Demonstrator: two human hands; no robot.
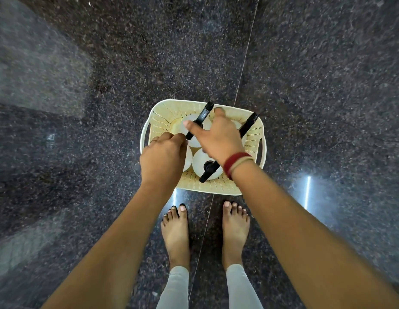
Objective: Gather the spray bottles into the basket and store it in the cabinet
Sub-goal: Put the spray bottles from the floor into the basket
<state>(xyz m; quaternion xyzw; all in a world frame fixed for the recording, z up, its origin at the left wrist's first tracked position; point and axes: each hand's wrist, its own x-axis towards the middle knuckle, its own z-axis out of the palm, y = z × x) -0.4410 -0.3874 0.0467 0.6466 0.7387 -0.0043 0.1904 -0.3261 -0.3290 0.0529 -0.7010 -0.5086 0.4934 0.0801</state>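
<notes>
The floor (305,74) is dark, shiny stone with tiny specks and a thin line running down it. A cream basket (163,112) sits on it, right beside two bare feet (176,233).

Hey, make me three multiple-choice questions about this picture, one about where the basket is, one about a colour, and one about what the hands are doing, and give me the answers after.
1. Where does the basket stand?
A. on a shelf in a cabinet
B. on the dark speckled floor, just ahead of the bare feet
C. on a wooden table

2. What colour are the spray heads of the bottles in the basket?
A. black
B. red
C. blue

3. What are the hands doing?
A. hanging at the person's sides
B. gripping the basket's two side handles
C. both reaching over the bottles inside the basket

Answers: 1 B, the basket sits on the polished stone right beyond the toes. 2 A, the triggers are black above the white bottles. 3 C, the left hand and right hand are over the basket's contents, not on its handles.
</notes>
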